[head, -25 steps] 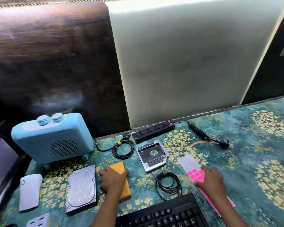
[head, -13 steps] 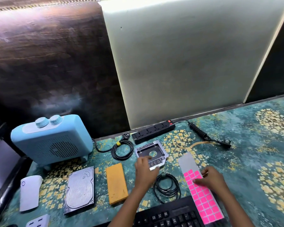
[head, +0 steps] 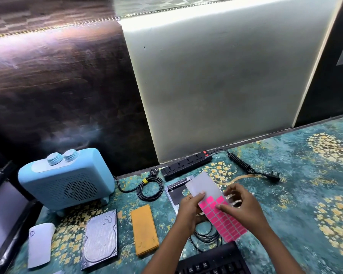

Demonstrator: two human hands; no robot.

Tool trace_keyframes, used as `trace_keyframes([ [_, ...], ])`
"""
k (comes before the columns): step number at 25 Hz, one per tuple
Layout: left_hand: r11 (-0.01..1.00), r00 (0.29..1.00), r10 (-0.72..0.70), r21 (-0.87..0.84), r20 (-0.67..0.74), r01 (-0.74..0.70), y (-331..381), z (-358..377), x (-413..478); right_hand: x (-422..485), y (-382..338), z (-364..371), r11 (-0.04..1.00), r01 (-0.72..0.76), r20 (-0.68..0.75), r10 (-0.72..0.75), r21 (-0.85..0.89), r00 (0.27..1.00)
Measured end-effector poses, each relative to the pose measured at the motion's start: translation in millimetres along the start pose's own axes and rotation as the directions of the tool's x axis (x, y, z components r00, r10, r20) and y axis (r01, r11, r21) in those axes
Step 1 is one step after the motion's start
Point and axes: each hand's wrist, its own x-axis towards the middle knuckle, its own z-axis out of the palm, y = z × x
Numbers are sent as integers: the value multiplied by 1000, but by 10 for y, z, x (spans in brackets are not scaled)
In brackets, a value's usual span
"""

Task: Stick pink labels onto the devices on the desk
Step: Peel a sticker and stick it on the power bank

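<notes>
Fingers point(head: 200, 196) of the left hand point(head: 188, 212) are pinching the left edge of the label sheet point(head: 198, 185), holding it tilted above the middle of the bench point(head: 295, 194), just forward of the drive caddy point(head: 174, 192). The right hand point(head: 244, 206) is working the same sheet: its thumb is pressing on the top rows of pink labels point(head: 226, 222) and its other fingers are curling behind the backing. They are blurred, so I cannot tell whether a label is lifting yet.

The upper part of the sheet is showing bare grey backing; the lower part is carrying full pink rows.

Status, as a judgement: labelling is only beginning.
- No pink label is showing on the fan heater point(head: 67, 180) at the back left.
- None is showing on the power strip point(head: 186, 165) along the back edge.
- None is showing on the hard drive point(head: 101, 238), the power bank point(head: 144, 229) or the white device point(head: 40, 244) towards the front left.
- The keyboard point(head: 212, 262) at the front edge is also showing none.

Remaining: peeling one label and pressing it onto a device, then repeating across all of them. The caddy is lying nearest the hands.
</notes>
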Motion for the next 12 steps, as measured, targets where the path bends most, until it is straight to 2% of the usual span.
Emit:
trace_keyframes([
  [2,999,999,-36,17,-28,36,14,5,-19,-24,-29,77,978,187,-61,-193,-94,979],
  [4,998,998,-59,22,-25,59,27,15,-41,-31,-1,140,938,286,-26,-296,-197,955],
  [7,996,995,-94,6,-13,94,65,24,-66,-13,42,164,929,275,-17,-287,-248,958],
  [12,988,987,-156,-21,-26,156,65,13,-61,-15,42,183,930,303,-51,-319,-207,946],
])
